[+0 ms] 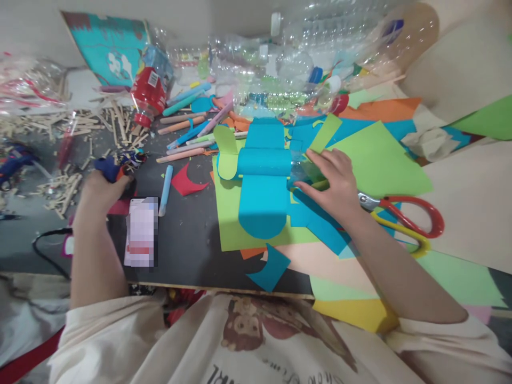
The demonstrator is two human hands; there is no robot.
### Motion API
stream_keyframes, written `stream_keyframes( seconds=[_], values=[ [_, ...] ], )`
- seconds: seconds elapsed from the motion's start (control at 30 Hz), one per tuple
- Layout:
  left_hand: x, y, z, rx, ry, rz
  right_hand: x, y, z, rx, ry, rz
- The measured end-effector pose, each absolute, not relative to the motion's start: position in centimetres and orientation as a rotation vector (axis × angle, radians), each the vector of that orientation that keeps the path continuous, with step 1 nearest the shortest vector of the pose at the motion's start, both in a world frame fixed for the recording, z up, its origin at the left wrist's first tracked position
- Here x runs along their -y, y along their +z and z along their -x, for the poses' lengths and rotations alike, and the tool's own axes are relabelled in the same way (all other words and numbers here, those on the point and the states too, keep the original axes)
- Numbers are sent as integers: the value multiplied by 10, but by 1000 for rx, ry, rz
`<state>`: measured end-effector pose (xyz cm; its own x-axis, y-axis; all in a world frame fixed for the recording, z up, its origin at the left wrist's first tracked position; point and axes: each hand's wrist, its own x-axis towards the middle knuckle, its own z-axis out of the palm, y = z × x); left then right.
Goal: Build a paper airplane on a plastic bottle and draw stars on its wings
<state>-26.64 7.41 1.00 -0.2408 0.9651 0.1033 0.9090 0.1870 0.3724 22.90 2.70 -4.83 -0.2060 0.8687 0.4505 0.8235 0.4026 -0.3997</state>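
Note:
My right hand (pixel 336 181) has its thumb and fingers spread around the clear end of a plastic bottle (pixel 300 164), which lies on its side. Blue paper (pixel 264 161) wraps the bottle's body, and blue wing-like pieces (pixel 263 205) with a rounded end stick out above and below it. Light green paper pieces (pixel 228 165) sit at its left end. My left hand (pixel 106 189) curls at a dark blue and orange object (pixel 109 167), whose kind I cannot make out. Scissors (pixel 412 216) with red and yellow handles lie beside my right forearm.
A phone (pixel 141 232) and a light blue marker (pixel 166 190) lie between my arms. Several markers (pixel 186 125), wooden sticks (pixel 120 120) and a red-labelled bottle (pixel 150 93) are farther back. Clear plastic bottles (pixel 260 69) crowd the rear. Green paper (pixel 384 160) spreads at right.

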Motion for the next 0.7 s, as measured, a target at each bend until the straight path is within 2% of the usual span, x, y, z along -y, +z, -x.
stream_keyframes(
  seconds=[0.13, 0.2, 0.3, 0.37, 0.43, 0.7],
  values=[
    [-67, 34, 214, -2589, 583, -1824, -26, -47, -230, 2048, 141, 1432],
    [-58, 48, 171, -2405, 689, -2056, -25, -46, -231, 2047, 148, 1438],
    [-42, 54, 101, -1871, 799, -2346, -25, -45, -232, 2041, 141, 1424],
    [-34, 44, 65, -1596, 908, -2491, -25, -45, -233, 2044, 153, 1420],
    [-30, 28, 45, -1511, 1021, -2533, -25, -44, -234, 2052, 180, 1433],
    [-27, -14, 40, -1434, 1027, -2520, -22, -31, -231, 1869, 126, 1316]
  ],
)
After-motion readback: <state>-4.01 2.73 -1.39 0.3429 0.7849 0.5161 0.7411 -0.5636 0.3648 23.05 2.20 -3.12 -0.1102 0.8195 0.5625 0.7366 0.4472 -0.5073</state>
